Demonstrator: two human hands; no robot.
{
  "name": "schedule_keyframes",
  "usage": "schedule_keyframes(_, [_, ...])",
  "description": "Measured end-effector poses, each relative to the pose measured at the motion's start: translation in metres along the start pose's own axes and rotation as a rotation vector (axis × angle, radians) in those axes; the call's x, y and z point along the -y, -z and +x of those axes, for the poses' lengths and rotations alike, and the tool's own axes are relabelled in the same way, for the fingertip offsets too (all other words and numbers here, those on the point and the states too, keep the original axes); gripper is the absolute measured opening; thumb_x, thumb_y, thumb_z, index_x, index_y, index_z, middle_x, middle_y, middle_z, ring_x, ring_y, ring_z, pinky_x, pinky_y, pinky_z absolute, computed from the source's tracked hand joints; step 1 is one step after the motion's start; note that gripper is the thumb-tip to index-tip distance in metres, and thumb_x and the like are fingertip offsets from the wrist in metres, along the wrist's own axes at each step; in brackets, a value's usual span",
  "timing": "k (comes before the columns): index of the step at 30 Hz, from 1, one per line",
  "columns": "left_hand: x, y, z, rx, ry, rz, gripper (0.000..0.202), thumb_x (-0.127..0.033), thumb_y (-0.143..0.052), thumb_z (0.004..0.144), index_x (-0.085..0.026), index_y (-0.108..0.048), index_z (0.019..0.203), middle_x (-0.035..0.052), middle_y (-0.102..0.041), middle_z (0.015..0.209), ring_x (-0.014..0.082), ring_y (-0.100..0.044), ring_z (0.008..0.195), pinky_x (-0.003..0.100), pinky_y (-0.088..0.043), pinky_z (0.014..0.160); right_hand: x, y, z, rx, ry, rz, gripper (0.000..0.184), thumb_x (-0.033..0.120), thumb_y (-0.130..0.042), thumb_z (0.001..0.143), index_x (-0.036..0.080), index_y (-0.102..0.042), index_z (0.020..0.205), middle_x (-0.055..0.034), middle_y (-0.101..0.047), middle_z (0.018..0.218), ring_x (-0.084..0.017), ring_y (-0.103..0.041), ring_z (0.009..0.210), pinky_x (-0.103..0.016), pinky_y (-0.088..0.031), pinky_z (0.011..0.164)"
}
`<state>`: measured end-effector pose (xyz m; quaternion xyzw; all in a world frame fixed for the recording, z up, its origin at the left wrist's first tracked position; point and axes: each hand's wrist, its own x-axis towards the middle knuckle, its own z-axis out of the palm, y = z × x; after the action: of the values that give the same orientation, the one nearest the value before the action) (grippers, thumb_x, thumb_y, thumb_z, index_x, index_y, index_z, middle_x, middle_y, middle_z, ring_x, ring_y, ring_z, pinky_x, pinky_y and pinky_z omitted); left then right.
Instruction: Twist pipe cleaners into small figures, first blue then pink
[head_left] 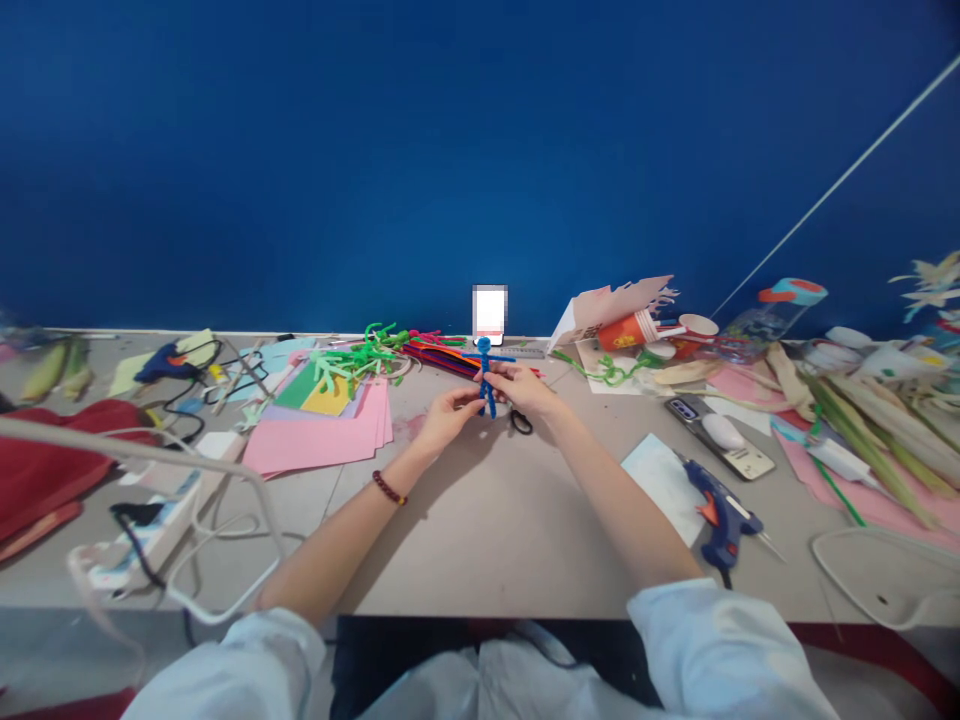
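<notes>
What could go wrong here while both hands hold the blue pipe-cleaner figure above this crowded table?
1. The left hand and right hand pinch the blue pipe-cleaner figure at its thin middle; it may bend out of shape.
2. The black scissors lie on the table close by the right hand; lowering it could catch them.
3. The blue glue gun lies close to the right forearm; an elbow move might knock it.

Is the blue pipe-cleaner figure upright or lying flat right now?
Upright: the blue pipe-cleaner figure stands vertical, head on top, gripped by the left hand and the right hand.
</notes>
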<state>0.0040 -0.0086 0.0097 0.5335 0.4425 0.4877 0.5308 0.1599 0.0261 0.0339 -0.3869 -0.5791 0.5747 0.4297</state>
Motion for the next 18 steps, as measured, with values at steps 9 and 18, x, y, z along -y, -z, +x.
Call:
schedule_keyframes(9, [-0.0104,0.0006,-0.0020,0.015,0.089,-0.053,0.027,-0.032,-0.080,0.054,-0.014,-0.069,0.070,0.0027,-0.067,0.064,0.0122,-0.057,0.058,0.025,-0.044,0.061,-0.0002,0.0007,-0.0015,0.042,0.019,-0.081,0.029,0.044,-0.067,0.072,0.015,-0.068,0.079,-0.0017,-0.062,0.071,-0.009,-0.050,0.056,-0.023,-0.042,0.056])
schedule_keyframes(18, [-0.0056,0.0044,0.0002,0.110,0.163,-0.225,0.034,-0.040,-0.079,0.060,-0.014,-0.072,0.080,0.0064,-0.069,0.077,0.0150,-0.062,0.068,0.028,-0.048,0.066,0.0050,0.0041,-0.0020,0.009,-0.003,0.051,0.033,0.044,-0.066,0.072,0.015,-0.067,0.087,-0.0014,-0.061,0.070,-0.006,-0.045,0.050,-0.021,-0.034,0.048])
